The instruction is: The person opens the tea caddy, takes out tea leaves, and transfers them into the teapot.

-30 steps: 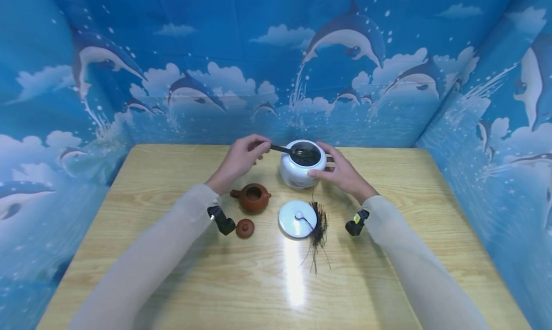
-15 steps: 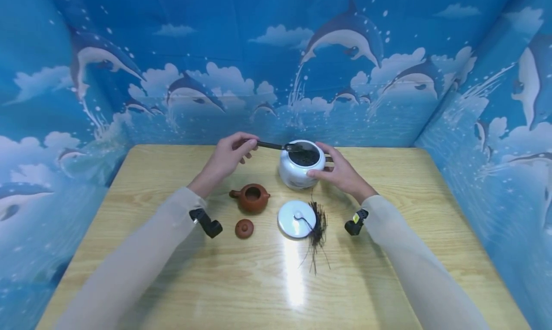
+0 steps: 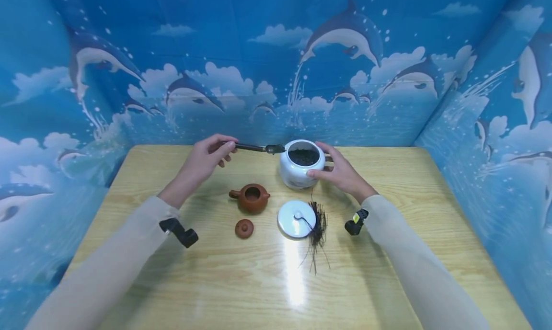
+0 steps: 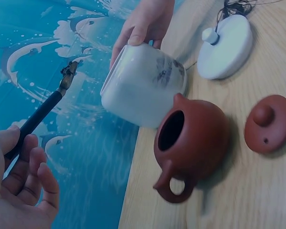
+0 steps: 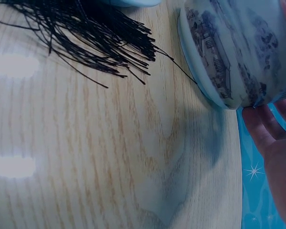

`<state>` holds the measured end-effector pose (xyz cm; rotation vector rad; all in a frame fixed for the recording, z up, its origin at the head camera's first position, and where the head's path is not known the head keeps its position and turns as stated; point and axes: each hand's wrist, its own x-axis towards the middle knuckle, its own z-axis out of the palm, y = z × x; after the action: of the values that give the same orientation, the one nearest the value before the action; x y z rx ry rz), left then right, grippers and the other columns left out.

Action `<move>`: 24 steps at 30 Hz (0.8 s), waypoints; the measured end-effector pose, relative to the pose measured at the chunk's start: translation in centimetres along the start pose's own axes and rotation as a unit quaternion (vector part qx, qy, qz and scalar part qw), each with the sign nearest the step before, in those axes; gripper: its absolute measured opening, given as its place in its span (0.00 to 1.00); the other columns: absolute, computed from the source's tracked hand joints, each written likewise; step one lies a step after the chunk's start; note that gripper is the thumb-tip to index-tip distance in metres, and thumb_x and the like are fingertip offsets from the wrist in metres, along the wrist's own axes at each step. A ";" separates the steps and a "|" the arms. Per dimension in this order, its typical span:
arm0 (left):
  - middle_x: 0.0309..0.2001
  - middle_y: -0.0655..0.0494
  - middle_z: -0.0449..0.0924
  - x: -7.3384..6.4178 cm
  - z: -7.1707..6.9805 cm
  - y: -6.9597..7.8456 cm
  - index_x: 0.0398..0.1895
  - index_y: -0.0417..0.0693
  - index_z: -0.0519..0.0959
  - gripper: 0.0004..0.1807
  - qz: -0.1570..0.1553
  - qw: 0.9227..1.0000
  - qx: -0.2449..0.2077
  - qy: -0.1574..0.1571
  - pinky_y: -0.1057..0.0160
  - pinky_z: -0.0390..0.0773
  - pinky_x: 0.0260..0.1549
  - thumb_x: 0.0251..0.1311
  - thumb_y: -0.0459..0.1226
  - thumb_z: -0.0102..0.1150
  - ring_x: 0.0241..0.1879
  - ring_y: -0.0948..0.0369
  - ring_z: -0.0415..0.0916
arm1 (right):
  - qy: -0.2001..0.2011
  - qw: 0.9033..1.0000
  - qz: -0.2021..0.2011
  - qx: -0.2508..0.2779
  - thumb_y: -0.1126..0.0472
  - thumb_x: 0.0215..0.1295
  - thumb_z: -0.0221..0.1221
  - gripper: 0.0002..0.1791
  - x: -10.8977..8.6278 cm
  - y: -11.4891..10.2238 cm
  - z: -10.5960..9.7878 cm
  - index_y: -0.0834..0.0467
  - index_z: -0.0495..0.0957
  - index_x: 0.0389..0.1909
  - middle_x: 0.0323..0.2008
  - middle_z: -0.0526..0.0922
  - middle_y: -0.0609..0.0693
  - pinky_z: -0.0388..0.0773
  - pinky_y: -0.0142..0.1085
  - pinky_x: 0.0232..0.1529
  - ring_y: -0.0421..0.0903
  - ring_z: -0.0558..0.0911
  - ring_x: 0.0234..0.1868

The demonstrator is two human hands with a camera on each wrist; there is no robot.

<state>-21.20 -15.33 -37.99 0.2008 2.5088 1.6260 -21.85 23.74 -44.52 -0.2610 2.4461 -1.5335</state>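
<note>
My left hand [image 3: 201, 160] pinches the dark handle of a small tea scoop [image 3: 250, 148]. Dark tea leaves sit on its metal head, held just left of the jar's rim and tilted upward in the left wrist view. My right hand [image 3: 342, 174] grips the right side of a white porcelain tea jar [image 3: 290, 174] with a painted scene, thumb in front and fingers behind. Through the jar's mouth, dark tea leaves [image 3: 304, 157] show inside. A brown clay teapot [image 4: 205, 140] stands lidless nearer me, its spout pointing right and its handle left.
The small clay teapot lid [image 3: 244, 228] lies in front of the teapot. A white jar lid [image 3: 291, 222] with a dark tassel [image 3: 319, 229] lies in front of the jar. Behind the wooden table [image 3: 233, 277] hangs a blue dolphin-print cloth [image 3: 241, 47].
My left hand has moved left, drawing the scoop out of the jar with tea leaves on it. My right hand and the jar have stayed in place.
</note>
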 end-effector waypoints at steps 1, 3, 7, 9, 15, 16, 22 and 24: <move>0.61 0.46 0.84 -0.3 -0.3 -0.1 0.70 0.53 0.80 0.24 -0.002 1.000 0.004 -0.001 0.61 0.84 0.47 0.83 0.55 0.54 0.51 0.53 0.81 | 0.000 1.000 -0.001 0.001 0.44 0.68 0.76 0.58 0.0 0.0 0.0 0.45 0.50 0.89 0.87 0.54 0.50 0.67 0.56 0.81 0.59 0.64 0.83; 0.61 0.47 0.84 -0.8 -0.8 -0.2 0.71 0.53 0.79 0.25 -0.008 1.000 0.012 -0.002 0.62 0.84 0.47 0.83 0.56 0.54 0.51 0.55 0.81 | 0.001 1.000 -0.004 0.004 0.45 0.68 0.76 0.57 0.0 0.0 0.0 0.45 0.51 0.89 0.87 0.55 0.50 0.67 0.57 0.81 0.59 0.64 0.83; 0.62 0.47 0.83 -1.9 -1.7 -0.4 0.73 0.53 0.78 0.28 -0.018 0.999 0.027 -0.010 0.63 0.84 0.47 0.83 0.57 0.53 0.52 0.55 0.80 | 0.001 1.000 -0.005 0.004 0.46 0.68 0.76 0.57 0.0 0.1 0.0 0.44 0.51 0.89 0.87 0.54 0.49 0.67 0.57 0.81 0.59 0.64 0.83; 0.62 0.47 0.83 -2.3 -2.1 -0.6 0.73 0.53 0.78 0.28 -0.021 0.999 0.032 -0.013 0.64 0.84 0.46 0.83 0.58 0.53 0.53 0.53 0.80 | 0.001 1.000 -0.004 0.002 0.45 0.68 0.76 0.57 0.0 0.1 0.0 0.44 0.51 0.89 0.87 0.54 0.49 0.67 0.56 0.81 0.58 0.64 0.83; 0.61 0.46 0.83 -3.4 -3.1 -1.3 0.73 0.53 0.78 0.26 -0.016 0.999 0.040 -0.013 0.64 0.85 0.43 0.84 0.55 0.53 0.52 0.52 0.80 | 0.001 1.000 -0.003 0.002 0.45 0.68 0.76 0.57 0.0 0.0 0.0 0.44 0.51 0.89 0.87 0.55 0.49 0.67 0.56 0.81 0.58 0.64 0.83; 0.60 0.46 0.83 -3.5 -3.2 -1.5 0.73 0.53 0.78 0.25 -0.016 0.999 0.041 -0.014 0.63 0.85 0.43 0.84 0.54 0.53 0.51 0.53 0.80 | 0.001 1.000 -0.003 0.002 0.45 0.68 0.76 0.57 0.0 0.0 0.0 0.44 0.51 0.89 0.87 0.55 0.49 0.67 0.56 0.81 0.58 0.64 0.83; 0.58 0.45 0.84 -4.1 -3.4 -2.5 0.71 0.53 0.79 0.23 -0.039 0.997 0.058 -0.015 0.57 0.87 0.46 0.85 0.52 0.53 0.50 0.52 0.80 | 0.001 1.000 -0.004 0.005 0.46 0.68 0.76 0.57 0.0 0.1 -0.1 0.45 0.51 0.89 0.87 0.55 0.50 0.67 0.56 0.81 0.58 0.64 0.83; 0.59 0.44 0.84 -4.3 -3.3 -3.0 0.72 0.53 0.79 0.23 -0.049 0.997 0.066 -0.014 0.55 0.87 0.48 0.85 0.52 0.53 0.51 0.51 0.80 | 0.000 1.000 -0.004 0.004 0.46 0.68 0.76 0.57 0.0 0.1 0.0 0.45 0.51 0.89 0.87 0.55 0.50 0.67 0.56 0.81 0.59 0.64 0.83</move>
<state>-17.70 -20.32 -39.14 0.1116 2.5623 1.4140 -21.89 23.76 -44.59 -0.2685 2.4400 -1.5468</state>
